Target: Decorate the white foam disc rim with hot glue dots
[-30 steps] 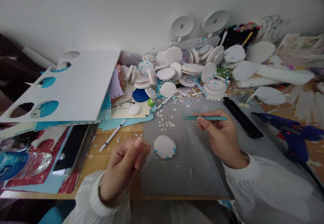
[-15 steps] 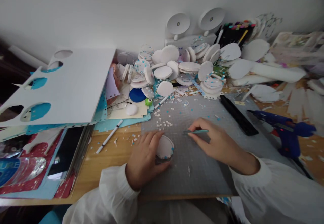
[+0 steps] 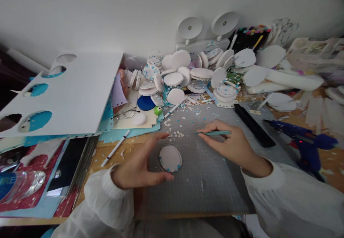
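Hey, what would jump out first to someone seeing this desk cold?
The heap of white discs piled against the wall at the back. Then the two hands on the grey mat: the left hand curved open around one disc, the right hand pinching teal tweezers. A blue glue gun lies at right.

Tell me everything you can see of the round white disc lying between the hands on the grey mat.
The white disc is a flat, slightly oval piece, foam or card by its look, with small blue specks along its lower edge. It lies flat on the grey cutting mat. The left hand curves open around it, thumb below, forefinger above; actual contact cannot be told. The right hand, holding teal tweezers, is apart from it.
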Available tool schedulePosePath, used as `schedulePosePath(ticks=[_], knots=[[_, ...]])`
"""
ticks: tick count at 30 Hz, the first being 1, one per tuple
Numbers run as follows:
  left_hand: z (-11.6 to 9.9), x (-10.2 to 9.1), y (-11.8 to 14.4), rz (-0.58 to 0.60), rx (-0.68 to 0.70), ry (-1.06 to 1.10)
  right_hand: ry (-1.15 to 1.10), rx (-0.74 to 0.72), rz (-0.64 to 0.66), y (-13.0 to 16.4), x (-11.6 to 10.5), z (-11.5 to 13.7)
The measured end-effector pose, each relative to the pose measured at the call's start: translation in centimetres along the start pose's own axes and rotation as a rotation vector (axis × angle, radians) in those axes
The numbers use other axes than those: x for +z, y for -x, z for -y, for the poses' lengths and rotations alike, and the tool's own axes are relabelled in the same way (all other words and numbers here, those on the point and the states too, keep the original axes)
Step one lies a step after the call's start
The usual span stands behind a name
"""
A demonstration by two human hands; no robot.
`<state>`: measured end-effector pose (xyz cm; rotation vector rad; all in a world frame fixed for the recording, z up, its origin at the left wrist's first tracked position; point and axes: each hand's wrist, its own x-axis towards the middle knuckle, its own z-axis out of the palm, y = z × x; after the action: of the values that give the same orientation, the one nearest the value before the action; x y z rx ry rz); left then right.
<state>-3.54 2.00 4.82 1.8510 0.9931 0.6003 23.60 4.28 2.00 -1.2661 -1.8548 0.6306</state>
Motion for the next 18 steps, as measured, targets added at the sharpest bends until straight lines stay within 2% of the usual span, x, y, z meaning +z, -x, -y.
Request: schedulePosePath(ticks=[2,5,7,12,18], knots=[[-0.1,-0.6,-0.7,-0.15,-0.045,0.175,-0.06,0.01,-0.053,-0.7,0.5,0.0],[0.8,-0.7,-2.3,-0.451,-0.096,0.407,-0.129,-0.005,-0.072,-1.4,1.8,0.0],[1.7,-0.4,-3.2,-0.538,-0.143,0.54,-0.155,-0.008,-0.059,-1.5,2.7,-0.2],[3.2,1.0,-3.6,-0.451,-0.229,0.785,-0.191,-0.025,-0.019,-0.9,4.3,-0.9],[3.5,1.8,-2.8,-0.365,-0.169,0.804,-0.182,0.012,0.012,-0.7,5.0,-1.2]])
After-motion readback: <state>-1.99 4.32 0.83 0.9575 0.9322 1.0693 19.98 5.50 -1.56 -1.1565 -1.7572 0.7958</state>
